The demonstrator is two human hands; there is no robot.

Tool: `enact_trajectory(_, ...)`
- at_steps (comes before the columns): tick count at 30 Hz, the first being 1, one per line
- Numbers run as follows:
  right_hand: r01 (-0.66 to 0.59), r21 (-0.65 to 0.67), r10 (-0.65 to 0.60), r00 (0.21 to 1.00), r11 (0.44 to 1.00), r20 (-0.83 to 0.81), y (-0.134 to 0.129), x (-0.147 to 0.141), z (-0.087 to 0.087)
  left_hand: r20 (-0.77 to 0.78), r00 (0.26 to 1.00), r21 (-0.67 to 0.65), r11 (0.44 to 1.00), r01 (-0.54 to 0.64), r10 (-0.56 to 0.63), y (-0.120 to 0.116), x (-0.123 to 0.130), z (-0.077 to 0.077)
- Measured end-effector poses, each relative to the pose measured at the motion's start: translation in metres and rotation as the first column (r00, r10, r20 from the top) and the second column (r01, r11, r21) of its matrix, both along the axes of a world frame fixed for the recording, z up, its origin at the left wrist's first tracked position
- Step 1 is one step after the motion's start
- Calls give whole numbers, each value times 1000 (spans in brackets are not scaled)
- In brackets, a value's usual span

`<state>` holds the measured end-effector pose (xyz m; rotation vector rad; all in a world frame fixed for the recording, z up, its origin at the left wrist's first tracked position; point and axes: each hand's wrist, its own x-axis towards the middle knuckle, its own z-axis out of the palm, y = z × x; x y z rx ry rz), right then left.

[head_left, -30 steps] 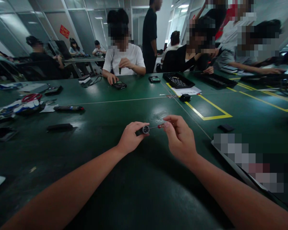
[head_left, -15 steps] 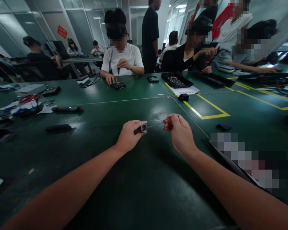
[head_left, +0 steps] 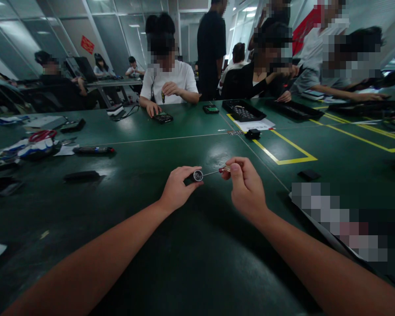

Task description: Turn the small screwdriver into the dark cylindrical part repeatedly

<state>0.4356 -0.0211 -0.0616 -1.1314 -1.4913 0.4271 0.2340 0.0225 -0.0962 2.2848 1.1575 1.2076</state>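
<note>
Between the thumb and fingers of my left hand [head_left: 179, 186] is a small black round part [head_left: 198, 175] with a pale ring-shaped end turned toward me. My right hand [head_left: 248, 184] is closed around the reddish handle of a screwdriver [head_left: 224, 169]. The thin metal shaft runs left from the handle, and its tip is at the right side of the round part. Whether the tip sits inside the part or only touches it, I cannot tell. Both hands are raised over the green table [head_left: 197, 254].
A black marker-like tool [head_left: 94, 150] and a dark flat piece [head_left: 82, 176] lie left. A small black block [head_left: 253, 134] sits by yellow tape [head_left: 296, 161]; another dark piece [head_left: 308, 174] lies right. Across the table a person in white [head_left: 169, 83] works near black trays [head_left: 243, 109].
My right fingers have shifted on the screwdriver, so more of its reddish handle shows. The round part has turned slightly, with its ring end facing me more. The left hand stays nearly in place.
</note>
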Motion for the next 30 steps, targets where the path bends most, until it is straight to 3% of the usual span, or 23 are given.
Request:
enact_trajectory(6,-59,9,57,986,998,157,-5,-2,5,41,999,-2,1000,10,-10,1,-1,0)
enact_trajectory(10,-20,45,11,980,999,200,-7,-2,9,64,998,10,1000,0,0,1,-2,-1)
enact_trajectory(25,-4,56,-8,978,998,209,-6,-1,8,56,998,14,1000,6,-7,3,-2,-3)
enact_trajectory(30,-5,74,-5,991,997,134,-6,-1,7,54,999,22,1000,1,-3,2,-2,-4)
